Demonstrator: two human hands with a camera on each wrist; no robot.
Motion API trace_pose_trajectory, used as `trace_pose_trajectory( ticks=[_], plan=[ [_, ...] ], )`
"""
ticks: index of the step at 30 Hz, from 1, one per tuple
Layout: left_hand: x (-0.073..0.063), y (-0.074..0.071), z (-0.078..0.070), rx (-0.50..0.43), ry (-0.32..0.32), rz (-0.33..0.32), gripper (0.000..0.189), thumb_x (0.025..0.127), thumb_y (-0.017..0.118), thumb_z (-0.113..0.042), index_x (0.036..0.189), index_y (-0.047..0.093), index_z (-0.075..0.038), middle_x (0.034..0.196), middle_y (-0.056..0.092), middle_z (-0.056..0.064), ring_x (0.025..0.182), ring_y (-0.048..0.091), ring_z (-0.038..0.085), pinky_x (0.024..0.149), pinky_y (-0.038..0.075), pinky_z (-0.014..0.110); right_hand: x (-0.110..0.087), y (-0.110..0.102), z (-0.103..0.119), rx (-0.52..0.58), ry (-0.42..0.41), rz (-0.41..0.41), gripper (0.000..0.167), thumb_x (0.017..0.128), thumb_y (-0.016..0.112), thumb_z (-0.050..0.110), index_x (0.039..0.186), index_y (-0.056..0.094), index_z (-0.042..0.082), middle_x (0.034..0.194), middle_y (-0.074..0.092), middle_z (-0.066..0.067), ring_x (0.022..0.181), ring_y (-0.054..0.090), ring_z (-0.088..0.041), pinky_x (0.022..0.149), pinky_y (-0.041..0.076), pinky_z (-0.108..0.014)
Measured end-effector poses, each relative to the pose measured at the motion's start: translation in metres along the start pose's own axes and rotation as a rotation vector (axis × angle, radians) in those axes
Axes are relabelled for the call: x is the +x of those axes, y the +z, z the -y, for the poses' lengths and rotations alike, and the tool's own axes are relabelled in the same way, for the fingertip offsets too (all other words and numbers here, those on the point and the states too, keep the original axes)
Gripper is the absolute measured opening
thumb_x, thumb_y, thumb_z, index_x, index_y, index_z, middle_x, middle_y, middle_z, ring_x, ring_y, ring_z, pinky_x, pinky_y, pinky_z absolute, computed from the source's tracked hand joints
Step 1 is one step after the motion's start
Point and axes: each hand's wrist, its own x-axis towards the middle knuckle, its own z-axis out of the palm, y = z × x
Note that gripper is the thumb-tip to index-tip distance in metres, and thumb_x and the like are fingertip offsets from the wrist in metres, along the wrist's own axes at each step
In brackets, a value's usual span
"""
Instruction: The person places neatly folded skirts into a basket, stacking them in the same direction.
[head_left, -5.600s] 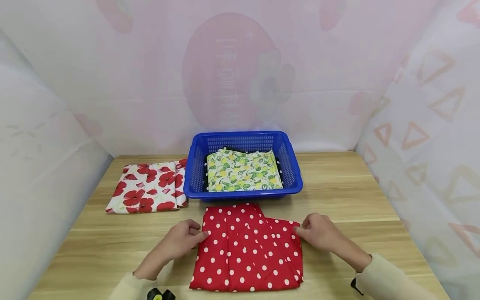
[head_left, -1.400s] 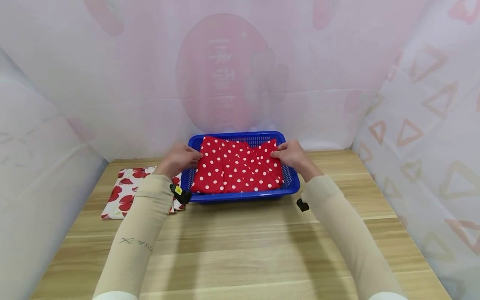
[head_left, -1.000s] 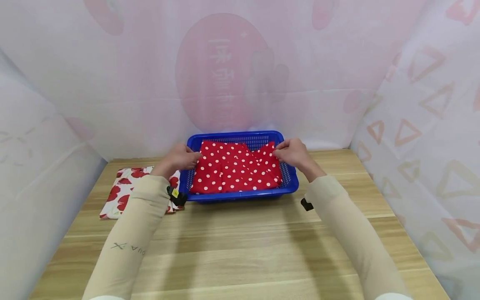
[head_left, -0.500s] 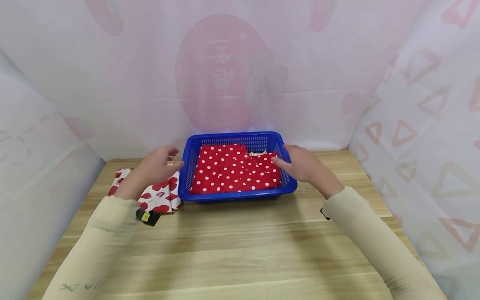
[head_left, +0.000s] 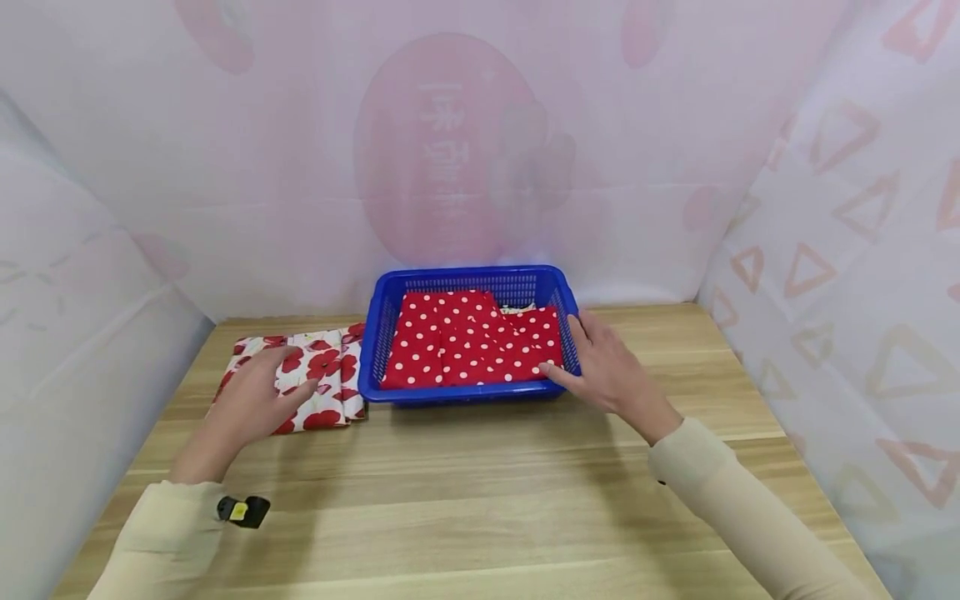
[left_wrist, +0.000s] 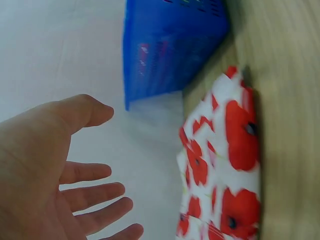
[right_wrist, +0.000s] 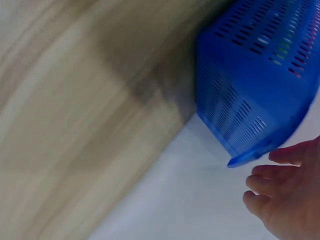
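Note:
A folded red cloth with white polka dots (head_left: 472, 342) lies in the blue plastic basket (head_left: 480, 392). At its back right corner, a bit of pale patterned cloth (head_left: 517, 308) peeks out from beneath. Over the folded white cloth with red poppies (head_left: 322, 367) hovers my left hand (head_left: 251, 404), its fingers apart and holding nothing. The left wrist view shows this hand (left_wrist: 65, 165) clear of the poppy cloth (left_wrist: 220, 165). My right hand (head_left: 611, 371) holds nothing beside the basket's right front corner; whether it touches the rim is hard to tell.
A light wooden table (head_left: 465, 500) carries everything. Behind the basket stands a pinkish printed curtain (head_left: 300, 167), with pale sheets at both sides. The poppy cloth lies close against the basket's left side.
The polka-dot cloth went from the table into the basket. Both hands then let go of its sides; the left moved left and nearer over the poppy cloth, the right drew slightly back.

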Motion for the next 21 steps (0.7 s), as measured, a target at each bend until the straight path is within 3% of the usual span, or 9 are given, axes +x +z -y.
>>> trace_pose_trajectory(
  ticks=[10, 18, 21],
  plan=[
    [-0.017, 0.02, 0.054, 0.009, -0.082, -0.04, 0.09, 0.095, 0.074, -0.042, 0.153, 0.034, 0.014, 0.152, 0.038, 0.043, 0.135, 0.039, 0.062, 0.107, 0.041, 0.08, -0.001, 0.023, -0.005, 0.011, 0.007, -0.035, 0.104, 0.1, 0.047, 0.072, 0.168, 0.015, -0.001, 0.176, 0.013, -0.024, 0.164, 0.016, -0.042, 0.134, 0.021, -0.057],
    [-0.015, 0.029, 0.075, -0.004, -0.148, -0.023, 0.099, 0.096, 0.073, -0.045, 0.157, 0.024, 0.015, 0.156, 0.03, 0.045, 0.139, 0.032, 0.064, 0.108, 0.037, 0.082, -0.001, 0.031, -0.005, 0.059, 0.03, -0.045, 0.104, 0.1, 0.046, 0.072, 0.169, 0.011, 0.002, 0.178, 0.009, -0.02, 0.165, 0.01, -0.04, 0.133, 0.021, -0.058],
    [-0.011, 0.031, 0.082, -0.006, -0.145, -0.023, 0.102, 0.097, 0.07, -0.048, 0.159, 0.02, 0.015, 0.158, 0.026, 0.045, 0.141, 0.03, 0.064, 0.11, 0.035, 0.082, 0.0, 0.033, -0.005, 0.076, 0.037, -0.048, 0.103, 0.1, 0.048, 0.07, 0.169, 0.011, 0.003, 0.178, 0.009, -0.02, 0.165, 0.01, -0.04, 0.133, 0.021, -0.059]
  ],
)
